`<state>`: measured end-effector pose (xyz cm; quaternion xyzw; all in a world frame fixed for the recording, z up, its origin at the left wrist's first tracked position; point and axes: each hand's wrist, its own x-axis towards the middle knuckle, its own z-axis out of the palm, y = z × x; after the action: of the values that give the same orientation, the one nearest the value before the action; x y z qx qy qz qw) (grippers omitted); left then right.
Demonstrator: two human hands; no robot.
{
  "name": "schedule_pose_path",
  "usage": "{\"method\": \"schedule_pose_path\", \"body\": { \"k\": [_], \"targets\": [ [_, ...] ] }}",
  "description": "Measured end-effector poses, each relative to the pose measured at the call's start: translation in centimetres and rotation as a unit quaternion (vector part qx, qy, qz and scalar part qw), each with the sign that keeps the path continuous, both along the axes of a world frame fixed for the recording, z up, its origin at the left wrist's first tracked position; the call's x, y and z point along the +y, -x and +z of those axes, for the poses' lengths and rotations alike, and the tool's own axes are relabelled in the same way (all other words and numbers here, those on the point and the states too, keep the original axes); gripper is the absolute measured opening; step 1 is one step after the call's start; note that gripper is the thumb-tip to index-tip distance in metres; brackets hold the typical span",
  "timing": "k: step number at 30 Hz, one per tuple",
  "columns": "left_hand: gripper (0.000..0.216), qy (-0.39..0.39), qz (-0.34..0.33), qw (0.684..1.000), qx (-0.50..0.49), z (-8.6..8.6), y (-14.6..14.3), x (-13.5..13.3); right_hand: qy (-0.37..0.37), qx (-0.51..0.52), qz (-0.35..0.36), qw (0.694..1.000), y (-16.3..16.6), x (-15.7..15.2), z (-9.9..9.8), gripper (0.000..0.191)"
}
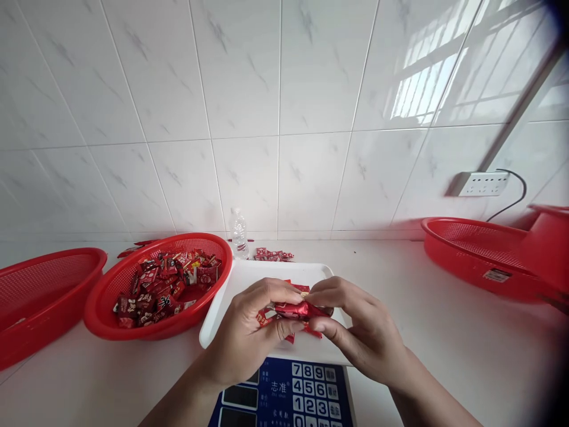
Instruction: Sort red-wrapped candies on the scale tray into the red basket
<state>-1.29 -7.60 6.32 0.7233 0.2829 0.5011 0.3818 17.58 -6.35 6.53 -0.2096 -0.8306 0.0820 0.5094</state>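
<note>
Above a white tray [262, 273], both my hands are closed around small red-wrapped packets [296, 309]. My left hand [255, 329] grips them from the left, its thumb underneath. From the other side my right hand [362, 329] pinches the same packets between thumb and fingers. More red packets [315, 332] show on the tray below, partly hidden by my hands. The tray rests on a scale with a blue keypad panel [280, 388], nearest to me.
Left of the tray stands a red basket [224, 255] full of wrapped packets, with another red basket [100, 258] beyond it. A clear plastic bottle [239, 234] and several packets [273, 255] sit behind. Red baskets [466, 261] stand at right, below a wall socket [482, 184].
</note>
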Motion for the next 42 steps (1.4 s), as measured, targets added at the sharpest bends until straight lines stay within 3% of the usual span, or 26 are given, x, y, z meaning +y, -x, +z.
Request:
{"method": "schedule_pose_path", "body": {
  "k": [5,9,13,17,19,24,27,36,42],
  "targets": [
    [0.020,0.064,-0.024,0.997,-0.037,-0.1,-0.3,0.0,-0.001,0.025,-0.003,1.000,0.0,0.1,-0.1,0.017],
    [0.017,0.092,0.013,0.977,-0.192,0.2,0.4,0.6,0.147,0.012,-0.068,0.987,-0.8,1.4,-0.6,0.019],
    [0.013,0.067,0.080,0.938,-0.330,1.0,1.8,1.4,0.270,-0.165,-0.073,0.946,-1.1,3.4,-1.8,0.053],
    [0.012,0.063,0.082,0.929,-0.356,1.6,2.6,1.4,0.318,-0.370,-0.048,0.872,0.3,4.3,-3.5,0.088],
    [0.012,0.060,0.076,0.930,-0.354,1.7,2.6,1.2,0.306,-0.405,-0.070,0.859,1.2,4.3,-4.3,0.092],
    [0.015,0.048,0.059,0.936,-0.345,1.9,2.3,0.5,0.138,-0.367,-0.126,0.911,1.9,4.3,-5.9,0.070],
    [0.015,0.048,0.056,0.935,-0.346,2.0,2.3,0.3,0.070,-0.352,-0.144,0.922,1.5,4.8,-6.5,0.062],
    [0.015,0.037,0.057,0.944,-0.323,1.8,2.4,0.4,-0.006,-0.283,-0.175,0.943,0.2,6.7,-6.1,0.029],
    [0.015,0.050,0.059,0.941,-0.329,1.8,2.7,0.6,-0.013,-0.225,-0.236,0.945,-2.1,6.3,-4.3,0.033]
  ]
}}
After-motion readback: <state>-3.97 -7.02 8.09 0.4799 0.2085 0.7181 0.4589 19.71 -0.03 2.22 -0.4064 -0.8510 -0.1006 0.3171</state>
